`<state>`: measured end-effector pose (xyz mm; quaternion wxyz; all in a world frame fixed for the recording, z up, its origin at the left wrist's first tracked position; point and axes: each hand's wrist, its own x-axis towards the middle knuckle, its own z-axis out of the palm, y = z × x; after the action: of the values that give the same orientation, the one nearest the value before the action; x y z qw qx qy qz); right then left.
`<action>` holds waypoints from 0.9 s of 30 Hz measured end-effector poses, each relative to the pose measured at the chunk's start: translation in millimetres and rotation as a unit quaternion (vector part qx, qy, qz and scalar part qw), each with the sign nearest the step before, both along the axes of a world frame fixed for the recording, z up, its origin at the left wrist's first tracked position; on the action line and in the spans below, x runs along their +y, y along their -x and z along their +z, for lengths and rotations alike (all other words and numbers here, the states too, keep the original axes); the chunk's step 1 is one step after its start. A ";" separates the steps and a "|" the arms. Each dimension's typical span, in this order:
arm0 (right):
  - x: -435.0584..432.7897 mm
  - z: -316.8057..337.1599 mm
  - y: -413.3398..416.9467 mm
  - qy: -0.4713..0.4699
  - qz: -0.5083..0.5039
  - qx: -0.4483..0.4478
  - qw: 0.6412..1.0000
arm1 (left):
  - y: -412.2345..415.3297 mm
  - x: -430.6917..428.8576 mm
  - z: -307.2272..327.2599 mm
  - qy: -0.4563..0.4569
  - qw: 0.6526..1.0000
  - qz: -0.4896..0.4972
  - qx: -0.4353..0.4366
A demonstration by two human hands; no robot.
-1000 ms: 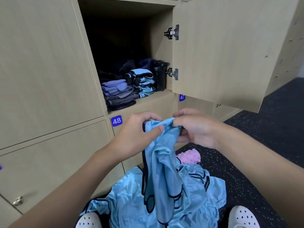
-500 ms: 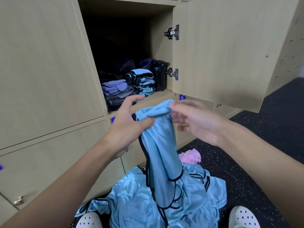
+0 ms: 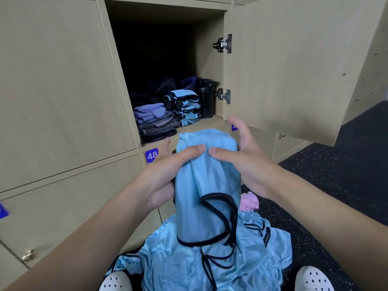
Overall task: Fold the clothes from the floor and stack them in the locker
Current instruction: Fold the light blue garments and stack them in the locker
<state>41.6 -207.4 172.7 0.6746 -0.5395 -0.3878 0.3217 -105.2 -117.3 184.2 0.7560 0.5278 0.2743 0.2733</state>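
A light-blue satin garment (image 3: 206, 185) with black trim hangs doubled over in front of me, below the open locker (image 3: 168, 66). My left hand (image 3: 168, 173) grips its left side, thumb lying across the front. My right hand (image 3: 245, 162) holds the right side, thumb on the front and fingers behind. More blue satin clothes (image 3: 210, 263) lie heaped on the floor between my feet. Inside the locker sit a purple and grey folded stack (image 3: 155, 120) and a folded blue stack (image 3: 186, 106).
The locker door (image 3: 294, 66) stands open to the right, just above my right hand. A black bottle (image 3: 206, 97) stands at the locker's right wall. A pink item (image 3: 248, 201) lies on the dark speckled floor (image 3: 336, 175). White shoes (image 3: 312, 280) frame the heap.
The garment has been lifted and its top folded over. Both hands moved from pinching the top edge close together to holding the doubled cloth at its sides.
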 end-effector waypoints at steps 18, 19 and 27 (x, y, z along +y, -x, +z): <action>-13.9 12.0 -8.0 0.106 0.036 -0.202 0.973 | 4.4 5.9 4.7 -0.412 0.899 0.088 0.117; -15.6 13.3 -8.5 0.106 0.047 -0.203 0.972 | 7.2 8.7 4.1 -0.435 0.889 0.065 0.128; -18.3 13.1 -6.9 0.033 0.064 -0.061 0.996 | 9.9 5.6 7.2 -0.308 0.950 0.013 0.045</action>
<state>48.5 -225.7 185.7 0.6094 -0.5547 -0.4509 0.3430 -115.2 -111.7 191.4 0.5394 0.7434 0.2177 0.3302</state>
